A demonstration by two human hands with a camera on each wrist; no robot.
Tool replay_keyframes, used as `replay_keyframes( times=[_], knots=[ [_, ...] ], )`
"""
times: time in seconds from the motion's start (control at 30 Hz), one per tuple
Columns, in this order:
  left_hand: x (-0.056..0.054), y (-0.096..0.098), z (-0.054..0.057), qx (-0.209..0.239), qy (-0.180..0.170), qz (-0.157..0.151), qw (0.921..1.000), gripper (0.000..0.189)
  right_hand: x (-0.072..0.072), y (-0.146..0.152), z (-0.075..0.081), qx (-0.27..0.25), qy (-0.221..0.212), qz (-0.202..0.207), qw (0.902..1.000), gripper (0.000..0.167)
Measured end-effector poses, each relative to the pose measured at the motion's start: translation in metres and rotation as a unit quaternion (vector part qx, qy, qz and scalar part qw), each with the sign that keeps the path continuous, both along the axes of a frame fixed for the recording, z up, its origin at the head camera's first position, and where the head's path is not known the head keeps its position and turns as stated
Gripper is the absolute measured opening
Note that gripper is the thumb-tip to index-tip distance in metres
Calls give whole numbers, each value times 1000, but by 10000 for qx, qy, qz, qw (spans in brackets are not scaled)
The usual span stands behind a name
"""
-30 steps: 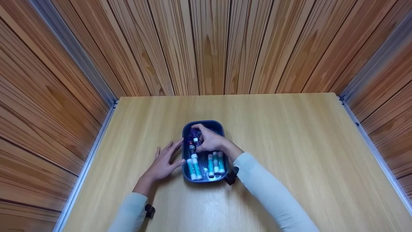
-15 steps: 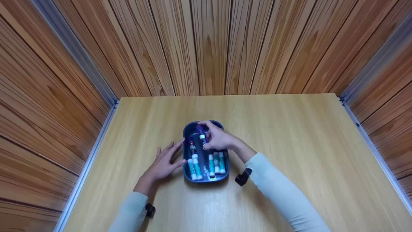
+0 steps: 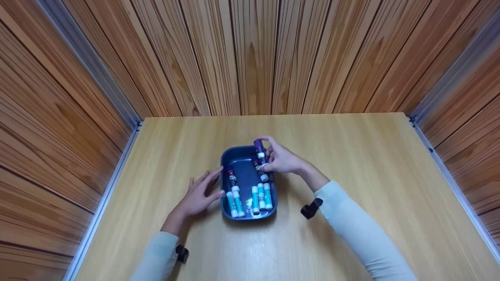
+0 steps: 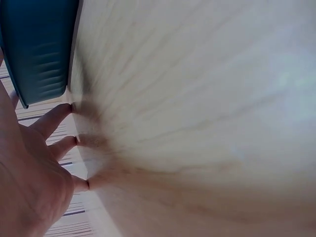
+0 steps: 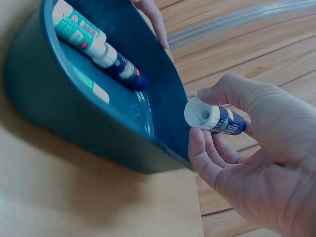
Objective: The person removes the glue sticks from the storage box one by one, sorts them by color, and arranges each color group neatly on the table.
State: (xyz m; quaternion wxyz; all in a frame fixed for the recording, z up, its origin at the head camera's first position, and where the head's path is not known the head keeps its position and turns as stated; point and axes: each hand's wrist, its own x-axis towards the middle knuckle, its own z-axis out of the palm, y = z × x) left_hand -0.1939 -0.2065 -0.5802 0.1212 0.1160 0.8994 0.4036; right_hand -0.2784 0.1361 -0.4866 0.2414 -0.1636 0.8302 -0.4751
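My right hand pinches a dark purple-blue glue stick between thumb and fingers, over the right rim of the navy tray. The glue stick's white base faces the camera in the right wrist view. Just below it in the head view, another dark glue stick with a white end shows along the tray's right side. My left hand has its fingers spread, with fingertips at the tray's left rim. In the left wrist view, its lower fingers reach toward the tabletop.
Inside the tray lie teal-and-white glue sticks, two at front left and three at front right. One more dark glue stick lies along the left wall. A wooden table surrounds the tray, with wood-panelled walls behind.
My right hand has moved up and right from the tray's left part to its right rim, carrying the dark glue stick. My left hand stays in place.
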Motion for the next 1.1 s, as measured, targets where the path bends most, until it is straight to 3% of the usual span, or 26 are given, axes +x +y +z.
replay_keyframes(
  times=[0.43, 0.73, 1.1],
  knots=[
    [-1, 1, 0, 39, 27, 50, 10000, 82, -5, 54, -12, 91, 206, -405, 9989, 95],
    [0, 1, 0, -14, -51, 139, 9999, 83, -5, 85, -20, 333, 31, -641, 9974, 98],
    [0, 2, 1, 44, -71, 135, 9999, 81, -4, 104, -24, 405, 59, -733, 9965, 98]
  ],
)
